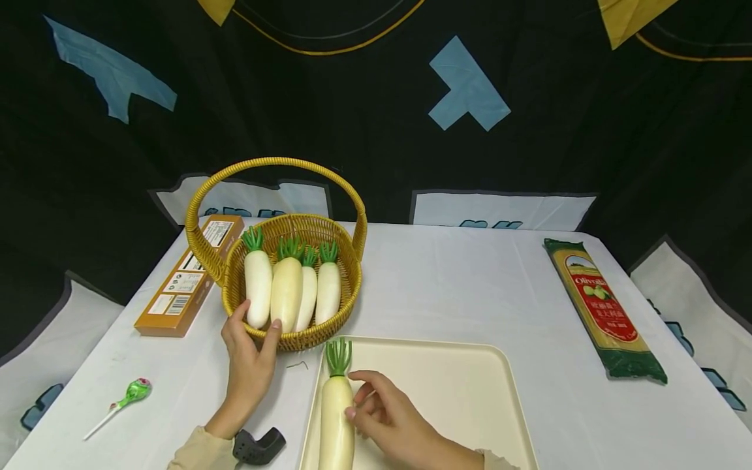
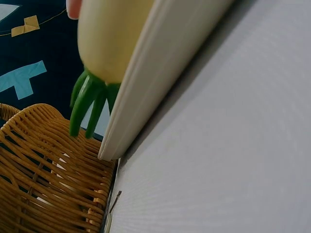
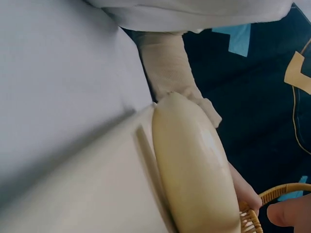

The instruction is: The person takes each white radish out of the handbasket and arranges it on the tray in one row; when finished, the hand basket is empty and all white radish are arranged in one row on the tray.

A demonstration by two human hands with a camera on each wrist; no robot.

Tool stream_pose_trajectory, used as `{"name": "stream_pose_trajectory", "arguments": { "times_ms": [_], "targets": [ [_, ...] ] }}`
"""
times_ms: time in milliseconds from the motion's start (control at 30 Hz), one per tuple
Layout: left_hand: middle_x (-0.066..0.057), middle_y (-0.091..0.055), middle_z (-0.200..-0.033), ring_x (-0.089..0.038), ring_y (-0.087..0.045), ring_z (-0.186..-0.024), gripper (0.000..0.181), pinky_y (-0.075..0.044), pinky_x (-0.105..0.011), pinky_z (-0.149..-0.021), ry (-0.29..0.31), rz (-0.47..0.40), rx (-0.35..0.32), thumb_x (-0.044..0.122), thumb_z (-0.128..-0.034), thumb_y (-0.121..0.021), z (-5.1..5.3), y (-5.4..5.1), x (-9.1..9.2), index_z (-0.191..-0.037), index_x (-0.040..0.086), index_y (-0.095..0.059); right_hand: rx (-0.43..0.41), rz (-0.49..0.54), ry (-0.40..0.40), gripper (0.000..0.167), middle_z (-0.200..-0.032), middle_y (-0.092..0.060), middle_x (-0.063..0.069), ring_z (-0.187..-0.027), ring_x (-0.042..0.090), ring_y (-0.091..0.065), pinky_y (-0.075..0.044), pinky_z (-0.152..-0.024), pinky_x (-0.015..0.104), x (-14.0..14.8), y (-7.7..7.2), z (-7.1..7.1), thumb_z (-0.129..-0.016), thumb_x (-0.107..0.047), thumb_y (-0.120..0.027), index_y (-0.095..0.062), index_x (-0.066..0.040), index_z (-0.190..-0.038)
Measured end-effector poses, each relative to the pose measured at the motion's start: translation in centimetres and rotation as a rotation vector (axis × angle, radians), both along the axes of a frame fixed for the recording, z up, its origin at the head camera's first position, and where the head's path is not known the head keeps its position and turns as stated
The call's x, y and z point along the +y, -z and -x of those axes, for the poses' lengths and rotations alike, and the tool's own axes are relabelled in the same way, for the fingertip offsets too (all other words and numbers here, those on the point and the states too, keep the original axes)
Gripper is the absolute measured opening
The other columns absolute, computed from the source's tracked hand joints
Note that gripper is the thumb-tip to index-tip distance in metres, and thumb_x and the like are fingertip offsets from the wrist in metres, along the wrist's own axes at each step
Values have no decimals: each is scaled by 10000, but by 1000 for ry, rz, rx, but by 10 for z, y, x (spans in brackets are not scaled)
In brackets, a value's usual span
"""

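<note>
In the head view a yellow wicker basket (image 1: pixel 355 294) stands at the left with several white radishes (image 1: pixel 258 287) in it. My left hand (image 1: pixel 249 356) holds the front rim, thumb and fingertips over the edge close to the radishes. A pale yellow radish (image 1: pixel 337 424) with a green top lies along the left side of the cream tray (image 1: pixel 435 405). Beside it is my right hand (image 1: pixel 396 418), thumb and index finger spread near its side, loosely bent. The right wrist view shows this radish (image 3: pixel 192 160) large, with a fingertip (image 3: pixel 286 213) apart from it.
An orange-brown box (image 1: pixel 188 281) lies left of the basket. At the left front are a lollipop (image 1: pixel 132 395) and a black curved piece (image 1: pixel 258 447) by the left wrist. A pasta packet (image 1: pixel 605 310) lies at the right. A thin bent wire (image 1: pixel 297 364) lies beside the tray.
</note>
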State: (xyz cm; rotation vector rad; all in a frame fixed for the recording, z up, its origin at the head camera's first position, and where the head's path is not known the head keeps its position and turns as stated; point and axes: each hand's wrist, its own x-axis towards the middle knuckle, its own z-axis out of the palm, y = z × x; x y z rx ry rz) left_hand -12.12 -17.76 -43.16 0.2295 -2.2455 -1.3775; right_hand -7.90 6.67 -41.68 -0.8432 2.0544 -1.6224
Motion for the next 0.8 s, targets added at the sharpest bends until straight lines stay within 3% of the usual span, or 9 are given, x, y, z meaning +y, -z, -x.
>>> {"name": "stream_pose_trajectory", "arguments": {
  "times_ms": [267,467,667,800],
  "targets": [
    [-261,-198,-1342,-297,-202,-1247,612,-194,-482,-983,-2,12,-2,190,-874,-542,0,1,0,-1373,45,-220,26,-16,109,425,-1018,-491,106,-731,42,-552,-488,-657,207,1,-1,5,-919,-258,-522,-392,-94,-1288],
    [-261,-201,-1337,-308,-215,-1237,605,-199,-484,-978,-6,9,7,182,-875,-541,-1,-1,0,-1372,49,-223,48,-8,183,401,-1017,-527,139,-818,43,-538,-481,-720,211,1,-6,8,-917,-245,-526,-426,-52,-1254],
    [-260,-195,-1341,-322,-214,-1233,610,-194,-489,-979,14,8,2,190,-882,-537,-1,-4,3,-1379,51,-212,-31,24,243,343,-1080,-606,168,-941,170,-598,-460,-796,204,7,-13,15,-914,-106,-497,-431,-45,-1245],
    [-259,-198,-1344,-328,-217,-1236,612,-193,-494,-981,6,10,3,183,-877,-543,-2,-4,2,-1378,54,-214,-106,73,206,377,-1154,-581,232,-978,198,-603,-469,-831,242,12,-17,23,-924,-109,-473,-395,-5,-1278]
  ]
}}
